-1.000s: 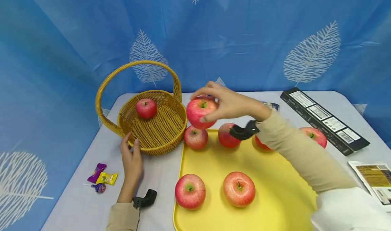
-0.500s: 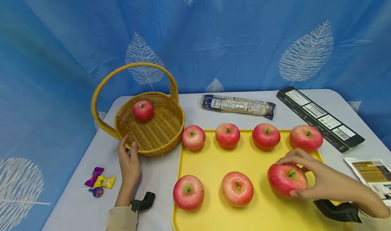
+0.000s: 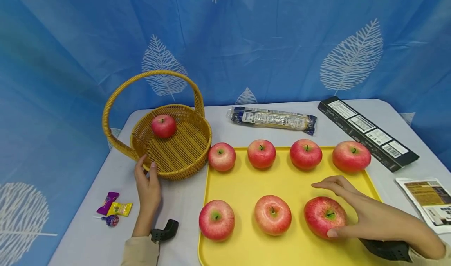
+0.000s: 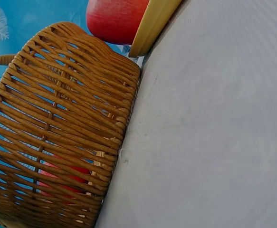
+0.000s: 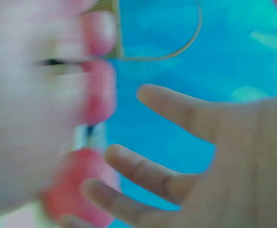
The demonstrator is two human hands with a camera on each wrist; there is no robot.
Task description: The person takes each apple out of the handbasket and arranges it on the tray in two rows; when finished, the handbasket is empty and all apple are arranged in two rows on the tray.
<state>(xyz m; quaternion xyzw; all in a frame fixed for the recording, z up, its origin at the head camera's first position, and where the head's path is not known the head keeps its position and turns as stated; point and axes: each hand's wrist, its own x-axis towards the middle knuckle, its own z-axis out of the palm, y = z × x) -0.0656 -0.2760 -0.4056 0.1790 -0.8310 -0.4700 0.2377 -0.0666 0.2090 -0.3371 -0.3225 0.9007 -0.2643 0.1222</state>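
In the head view my right hand (image 3: 359, 211) is spread around a red apple (image 3: 325, 217) at the yellow tray's (image 3: 282, 254) front right. Its thumb overlaps the apple's near side, while the other fingers stand apart from it. The right wrist view shows those fingers (image 5: 143, 171) extended and the apple (image 5: 33, 133) blurred up close. My left hand (image 3: 148, 187) rests with its fingertips at the near left rim of a wicker basket (image 3: 190, 168). One apple (image 3: 163, 126) sits inside this basket; the left wrist view shows the woven wall (image 4: 62, 123).
Several more apples, such as one front-left apple (image 3: 216, 220), lie in two rows on the tray. Behind it are a clear-wrapped packet (image 3: 273, 119) and a long black box (image 3: 368, 133). A flat pouch (image 3: 428, 201) is at right; wrapped candies (image 3: 119, 209) and a lollipop (image 3: 112, 220) at left.
My right hand came back from near the basket with an apple, set it on the tray's front right and loosened its fingers. The left hand kept its place at the basket rim.
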